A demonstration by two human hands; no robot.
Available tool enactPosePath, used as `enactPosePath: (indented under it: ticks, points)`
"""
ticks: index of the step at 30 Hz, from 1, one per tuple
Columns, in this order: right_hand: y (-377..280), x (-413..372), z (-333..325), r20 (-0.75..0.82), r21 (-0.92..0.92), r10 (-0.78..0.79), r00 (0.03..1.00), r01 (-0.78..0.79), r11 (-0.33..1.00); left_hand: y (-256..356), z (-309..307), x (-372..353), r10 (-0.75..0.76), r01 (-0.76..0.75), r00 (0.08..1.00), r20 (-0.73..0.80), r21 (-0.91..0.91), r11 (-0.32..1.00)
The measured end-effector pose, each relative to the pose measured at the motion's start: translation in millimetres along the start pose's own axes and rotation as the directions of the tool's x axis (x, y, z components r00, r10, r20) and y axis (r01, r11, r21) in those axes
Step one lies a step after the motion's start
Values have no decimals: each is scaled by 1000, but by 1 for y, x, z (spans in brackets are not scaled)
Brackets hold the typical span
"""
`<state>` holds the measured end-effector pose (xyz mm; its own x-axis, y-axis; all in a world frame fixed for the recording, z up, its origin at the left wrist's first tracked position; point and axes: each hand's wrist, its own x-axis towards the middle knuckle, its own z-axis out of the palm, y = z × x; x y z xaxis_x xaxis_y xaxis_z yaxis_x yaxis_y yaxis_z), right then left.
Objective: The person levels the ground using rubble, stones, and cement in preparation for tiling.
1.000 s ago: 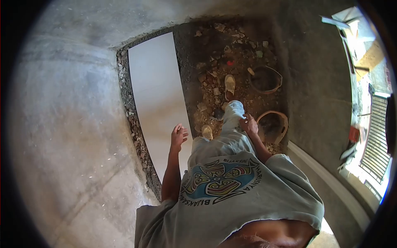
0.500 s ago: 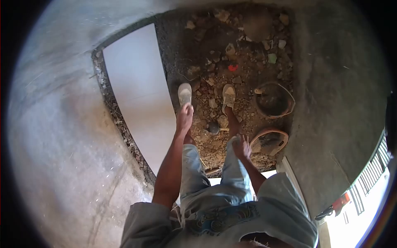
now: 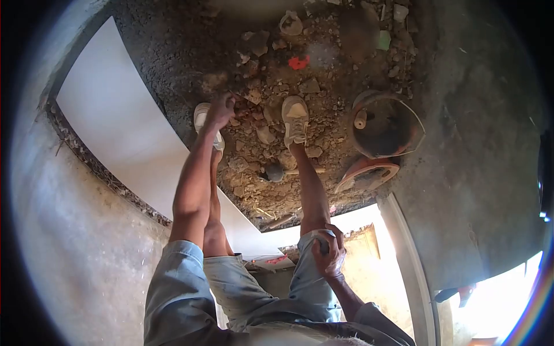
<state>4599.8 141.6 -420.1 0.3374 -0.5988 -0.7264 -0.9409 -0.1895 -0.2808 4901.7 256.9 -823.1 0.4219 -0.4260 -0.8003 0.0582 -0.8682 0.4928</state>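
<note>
My left hand [image 3: 220, 112] is stretched down beside my left shoe [image 3: 202, 117], just over the rubble [image 3: 259, 95]. Its fingers are bent together; whatever they hold, if anything, is too small to make out. On my right knee rests my right hand [image 3: 330, 254], fingers curved and a dark gap between thumb and fingers. Between my legs lies a mallet with a dark head [image 3: 273, 172] and a pale handle [image 3: 309, 170], partly behind my right leg. My right shoe [image 3: 296, 118] stands on the broken stones.
A dark bucket [image 3: 384, 135] with a wire handle stands at right, a pale handle-like piece [image 3: 360, 119] inside. An orange-rimmed container [image 3: 369, 173] leans below it. A white panel [image 3: 124, 104] lies left. A red scrap [image 3: 298, 62] sits on the rubble, and a concrete wall [image 3: 473, 144] rises right.
My left hand has moved forward and to the left, down toward the rubble. My right hand stays by the knee, its fingers now more curled. The view has shifted and I bend lower.
</note>
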Motion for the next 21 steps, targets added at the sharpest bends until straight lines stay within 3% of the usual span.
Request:
enactPosePath:
  ticks: [2, 5, 8, 10, 11, 12, 15, 17, 21]
  points:
    - [-4, 2, -4, 9, 15, -3, 1000, 3, 1000, 15, 11, -28, -24, 26, 1000, 20, -122, 992]
    - [1, 5, -7, -13, 5, -55, 998, 55, 998, 67, 8, -61, -94, 32, 953, -287, -215, 976]
    - [-1, 4, -9, -6, 24, -36, 999, 37, 999, 91, 11, -72, 14, -121, 953, -304, -338, 933]
    - [0, 5, -8, -23, 32, -30, 999, 31, 999, 101, 22, -84, 73, -165, 934, -349, -245, 955]
    - [1, 0, -6, -23, 40, -19, 1000, 20, 999, 151, 0, -120, 9, -98, 972, -235, -368, 925]
    - [3, -7, -4, -18, 30, -24, 1000, 25, 999, 154, 3, -133, 83, -161, 967, -240, -328, 931]
    - [14, -7, 5, -75, -13, -107, 991, 107, 994, 188, -20, -190, 124, -168, 972, -199, -217, 962]
    - [14, -14, 10, -11, -57, -46, 999, 45, 997, 216, -47, -226, 111, -136, 983, -143, -179, 974]
    - [8, -20, 9, 71, -148, 100, 992, -88, 985, 241, -95, -263, 222, -263, 951, -217, -180, 948]
